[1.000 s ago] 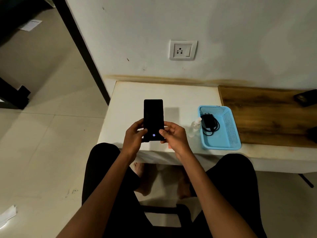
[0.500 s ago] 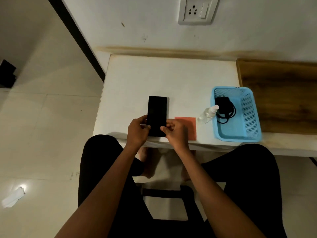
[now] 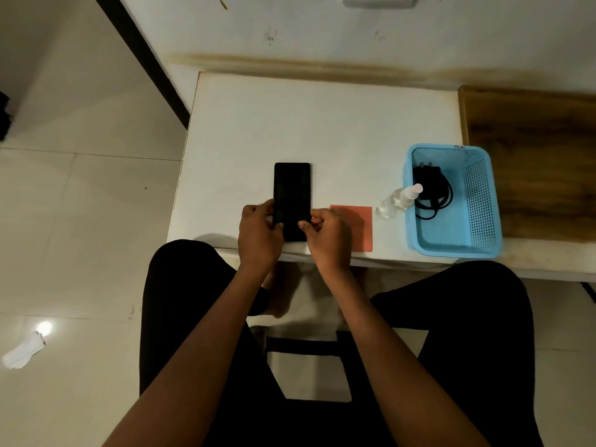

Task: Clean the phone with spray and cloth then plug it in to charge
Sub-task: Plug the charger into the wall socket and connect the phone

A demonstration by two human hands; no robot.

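A single head-worn wide-angle camera looks steeply down from close above the lap, facing the white table [image 3: 322, 124] and the wall behind it.

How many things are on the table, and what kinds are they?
Phone: 1
Cloth: 1
Spray bottle: 1
Basket: 1
Charger, inside the basket: 1
Total: 5
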